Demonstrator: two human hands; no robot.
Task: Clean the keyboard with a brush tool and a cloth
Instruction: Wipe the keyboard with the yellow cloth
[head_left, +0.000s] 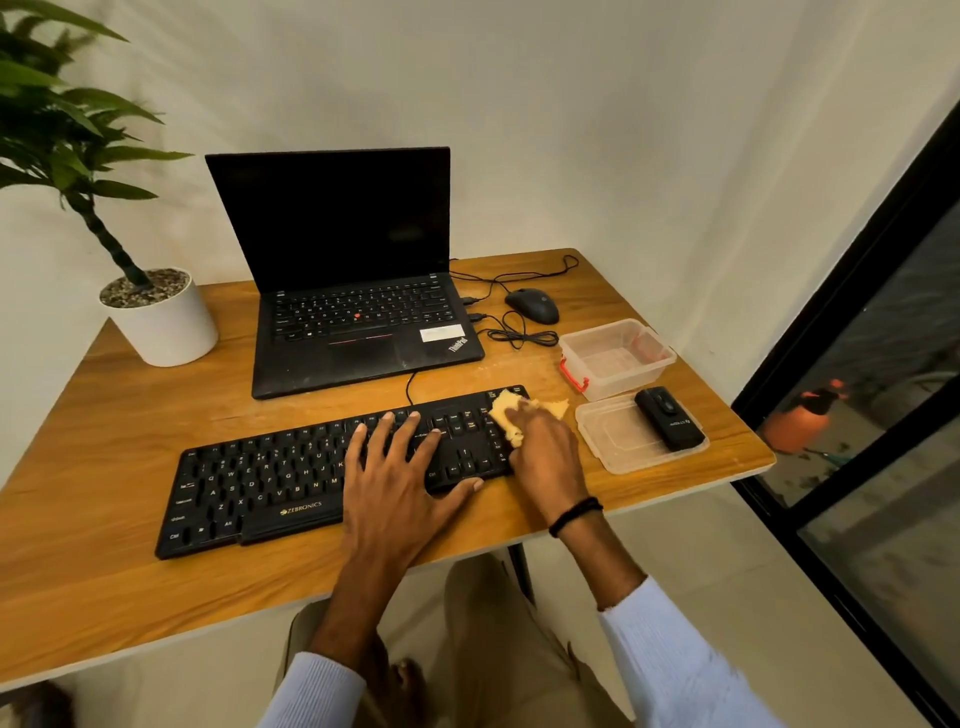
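From here the wooden counter (130, 447) fills most of my view. An open laptop (358, 312) with a dark screen stands at the back. In front of it a black keyboard (260, 483) lies slanted across the middle, with its cable running up toward the laptop. A white plant pot (166, 322) sits at the back left corner.

My left grip (395, 483) is wide. Its fingers are spread flat on the keys right of centre, and its thumb is over the near edge. My right grip (545, 452) has its fingers bent over a yellow cloth (506, 410) and holds it bunched against the keyboard's far right end.

Right of the keyboard a clear box (618, 358) stands open. Its lid (623, 441) lies just nearer me and carries a small black gadget (670, 418). A mouse (532, 305) rests beside the laptop.
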